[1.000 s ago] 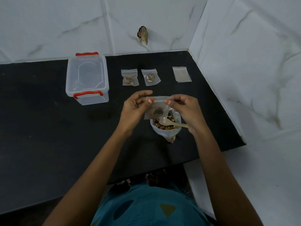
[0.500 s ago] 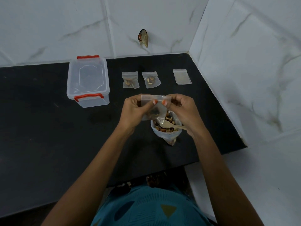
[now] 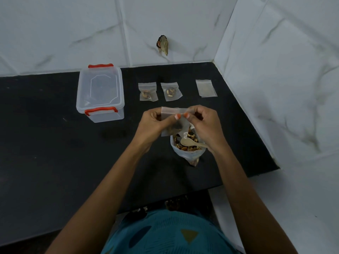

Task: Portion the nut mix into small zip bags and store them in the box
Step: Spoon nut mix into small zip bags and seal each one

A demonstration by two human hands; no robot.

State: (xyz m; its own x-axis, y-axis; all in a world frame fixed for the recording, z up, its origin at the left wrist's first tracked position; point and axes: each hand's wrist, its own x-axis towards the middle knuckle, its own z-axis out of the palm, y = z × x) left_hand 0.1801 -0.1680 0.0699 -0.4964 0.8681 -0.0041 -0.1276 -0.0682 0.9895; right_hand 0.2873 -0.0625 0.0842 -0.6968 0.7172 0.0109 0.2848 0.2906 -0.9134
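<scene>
A small clear zip bag (image 3: pixel 175 110) with a few nuts in its bottom hangs above the counter. My left hand (image 3: pixel 154 123) and my right hand (image 3: pixel 205 123) both pinch its top strip, thumbs close together. Right below stands the open bag of nut mix (image 3: pixel 187 149) with a pale wooden spoon (image 3: pixel 190 142) lying in it. Two filled small bags (image 3: pixel 147 91) (image 3: pixel 171 91) lie flat farther back, and an empty small bag (image 3: pixel 206 88) lies to their right. The clear plastic box (image 3: pixel 100 92) with red clips stands at the back left, its lid on.
The black counter (image 3: pixel 55 143) ends at a white tiled wall behind and a white wall on the right, meeting in a corner. A small brownish object (image 3: pixel 162 44) sticks on the back wall. The counter's front edge runs near my body.
My hands have slid closer together along the zip bag's top strip, and the bag has shifted slightly left and up. Nothing else on the counter has moved.
</scene>
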